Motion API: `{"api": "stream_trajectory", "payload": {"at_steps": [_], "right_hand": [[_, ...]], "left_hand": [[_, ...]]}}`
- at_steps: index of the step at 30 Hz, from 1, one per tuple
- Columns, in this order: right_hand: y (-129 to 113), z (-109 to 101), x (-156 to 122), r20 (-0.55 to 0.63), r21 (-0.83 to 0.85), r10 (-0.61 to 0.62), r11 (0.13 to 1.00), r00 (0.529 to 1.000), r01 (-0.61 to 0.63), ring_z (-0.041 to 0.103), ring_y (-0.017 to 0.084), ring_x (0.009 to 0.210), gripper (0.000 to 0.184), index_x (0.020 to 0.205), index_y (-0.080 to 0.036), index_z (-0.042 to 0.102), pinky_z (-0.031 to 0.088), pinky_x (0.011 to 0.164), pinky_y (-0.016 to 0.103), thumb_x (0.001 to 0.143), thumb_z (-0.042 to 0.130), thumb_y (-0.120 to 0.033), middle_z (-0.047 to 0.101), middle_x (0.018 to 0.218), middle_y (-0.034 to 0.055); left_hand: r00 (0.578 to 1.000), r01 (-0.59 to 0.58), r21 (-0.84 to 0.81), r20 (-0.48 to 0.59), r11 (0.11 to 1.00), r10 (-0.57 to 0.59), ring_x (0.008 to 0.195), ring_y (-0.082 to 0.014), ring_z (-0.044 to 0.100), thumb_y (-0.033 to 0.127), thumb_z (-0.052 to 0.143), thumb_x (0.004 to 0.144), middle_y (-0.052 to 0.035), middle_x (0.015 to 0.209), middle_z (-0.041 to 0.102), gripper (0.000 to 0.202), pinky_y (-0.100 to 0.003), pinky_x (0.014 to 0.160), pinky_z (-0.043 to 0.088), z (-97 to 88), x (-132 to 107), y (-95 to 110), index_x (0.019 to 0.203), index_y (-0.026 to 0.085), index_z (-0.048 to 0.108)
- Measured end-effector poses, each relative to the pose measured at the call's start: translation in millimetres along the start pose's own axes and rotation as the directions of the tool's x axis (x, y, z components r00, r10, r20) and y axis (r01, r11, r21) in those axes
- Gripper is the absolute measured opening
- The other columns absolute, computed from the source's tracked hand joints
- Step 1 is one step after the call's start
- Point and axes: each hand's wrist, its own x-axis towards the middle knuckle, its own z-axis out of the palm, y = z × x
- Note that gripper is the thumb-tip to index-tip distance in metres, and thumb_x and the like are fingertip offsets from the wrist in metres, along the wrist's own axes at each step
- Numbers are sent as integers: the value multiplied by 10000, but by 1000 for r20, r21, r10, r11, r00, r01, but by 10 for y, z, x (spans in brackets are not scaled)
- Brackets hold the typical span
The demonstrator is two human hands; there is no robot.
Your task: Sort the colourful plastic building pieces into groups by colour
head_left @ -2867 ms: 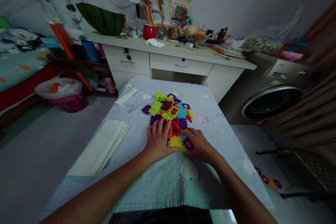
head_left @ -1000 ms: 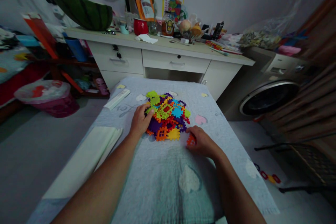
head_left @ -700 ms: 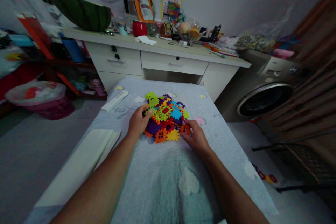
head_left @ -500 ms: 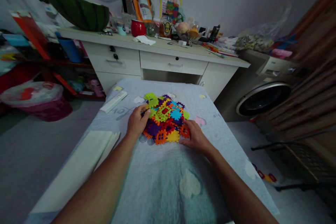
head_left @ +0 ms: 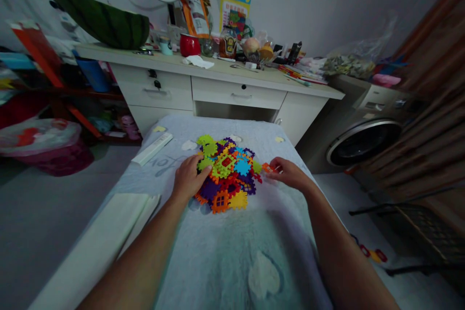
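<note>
A heap of colourful interlocking plastic tiles (head_left: 227, 169) lies on a pale blue towel (head_left: 232, 247) covering a small table. My left hand (head_left: 187, 181) rests against the heap's left edge, fingers curled onto green and purple tiles. My right hand (head_left: 290, 173) is at the heap's right side, fingers pinched on an orange tile (head_left: 267, 167) held just off the pile.
A white folded cloth (head_left: 98, 242) lies at the towel's left edge and a white flat box (head_left: 151, 148) at its far left corner. Behind stand a cluttered white desk (head_left: 218, 87), a washing machine (head_left: 363, 140), and a pink bin (head_left: 43, 145).
My right hand has moved from the heap's near right corner up to its right side, lifting an orange tile away. My left hand stays on the heap's left edge.
</note>
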Motion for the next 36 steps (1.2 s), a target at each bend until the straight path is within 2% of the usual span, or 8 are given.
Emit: {"api": "stream_trajectory", "payload": {"at_steps": [2,6,14,21,24,28,31,36], "right_hand": [[91,14,241,-169,-21,65,997,984,-69,593,169,769,314,925,-188,614,432,693,280,756,705,-436,667,900,31],[236,174,741,-457,-53,152,979,876,-197,613,200,863,325,961,-160,637,441,751,293,773,693,-419,682,984,84],[522,180,1399,-627,-13,257,941,736,-339,625,234,943,392,1087,-104,671,452,835,302,760,706,-316,682,1079,166],[748,333,1464,-596,-136,186,935,781,-327,587,250,1063,361,1142,-78,667,415,950,325,805,555,-139,655,1137,182],[759,365,1418,-585,-173,148,938,798,-301,538,273,1146,395,1203,-152,654,397,996,386,819,573,-199,595,1249,159],[716,333,1355,-473,-198,145,944,869,-265,473,324,1224,381,1224,-287,649,391,990,493,855,583,-357,500,1377,118],[683,323,1329,-394,-206,156,945,906,-253,459,331,1247,373,1238,-282,633,377,999,533,886,540,-360,485,1395,123],[594,291,1314,-454,-176,158,949,877,-262,434,348,1269,383,1229,-237,635,371,1000,535,857,575,-308,474,1400,154]], "left_hand": [[1000,2,25,13,1000,-2,1188,-272,554,479,511,871,-87,1276,613,403,-425,1018,423,-6,2,8,1165,213,586],[1000,-6,44,14,999,5,1177,-276,558,486,506,871,-94,1271,616,410,-429,1013,424,-3,9,1,1164,210,585],[1000,13,75,22,997,-15,1189,-279,545,470,501,872,-82,1291,602,409,-439,1018,419,2,18,7,1186,217,571],[999,20,82,33,996,-22,1200,-283,538,455,492,877,-89,1296,593,410,-449,1008,424,-18,15,29,1201,214,562],[999,20,80,30,997,-23,1204,-284,534,450,493,875,-89,1300,590,404,-450,1012,421,-17,14,29,1198,218,561],[999,21,76,29,997,-23,1195,-284,537,455,507,867,-85,1297,593,403,-448,1019,416,-8,14,25,1194,225,562],[1000,17,63,24,998,-19,1199,-279,537,459,511,867,-79,1300,593,400,-439,1025,412,-1,14,18,1193,233,562],[1000,15,65,22,998,-17,1194,-281,542,464,506,864,-84,1298,594,409,-435,1024,414,5,16,13,1190,223,565]]}}
